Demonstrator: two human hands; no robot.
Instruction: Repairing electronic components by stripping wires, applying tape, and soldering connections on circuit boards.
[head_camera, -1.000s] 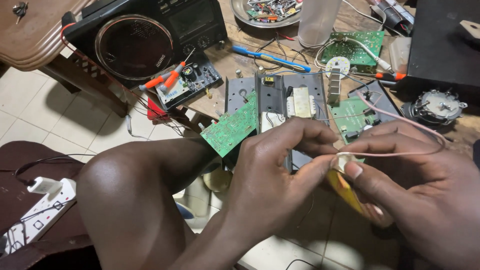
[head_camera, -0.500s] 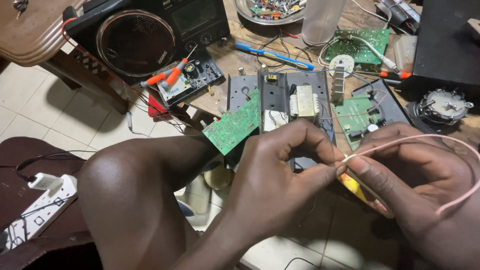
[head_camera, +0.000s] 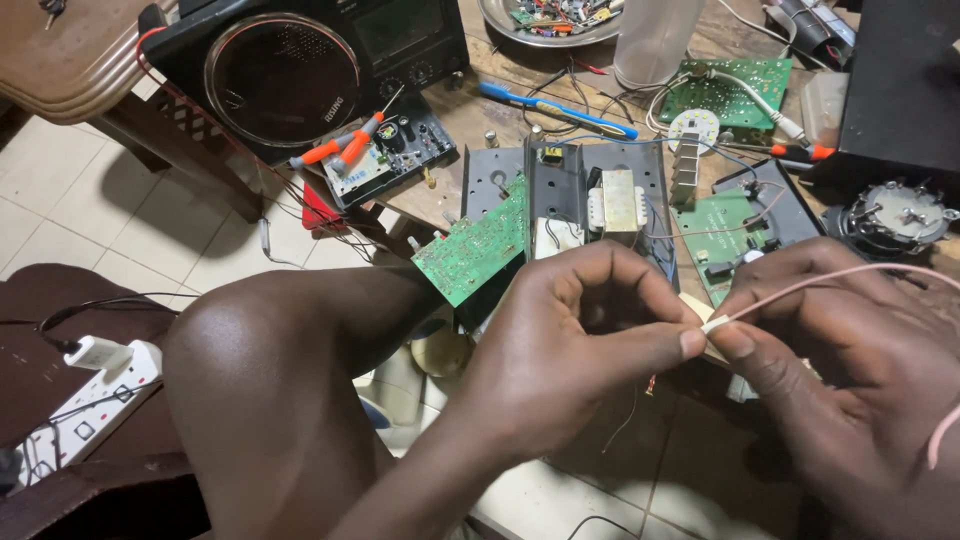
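A wooden workbench (head_camera: 470, 110) crosses the upper half of the frame, crowded with parts. At upper left on it sits a black radio (head_camera: 300, 60) with a round speaker grille; just below its right corner lie orange-handled pliers (head_camera: 340, 148) on a small circuit module. In the upper middle stands a dark metal chassis (head_camera: 600, 200) holding a pale transformer, with a green circuit board (head_camera: 475, 250) tilting off its left edge. A second green board (head_camera: 730, 90) lies at upper right, and a blue pen (head_camera: 555, 108) rests between it and the radio. At lower left, a white power strip (head_camera: 85, 410) lies on a dark seat.

In the lower middle, the left hand (head_camera: 570, 370) pinches the pale tip of a thin pink wire (head_camera: 800, 290) between thumb and forefinger (other fingers curled in). The right hand (head_camera: 850, 380), lower right, pinches the same wire just beside that tip; the wire runs off toward the right edge.
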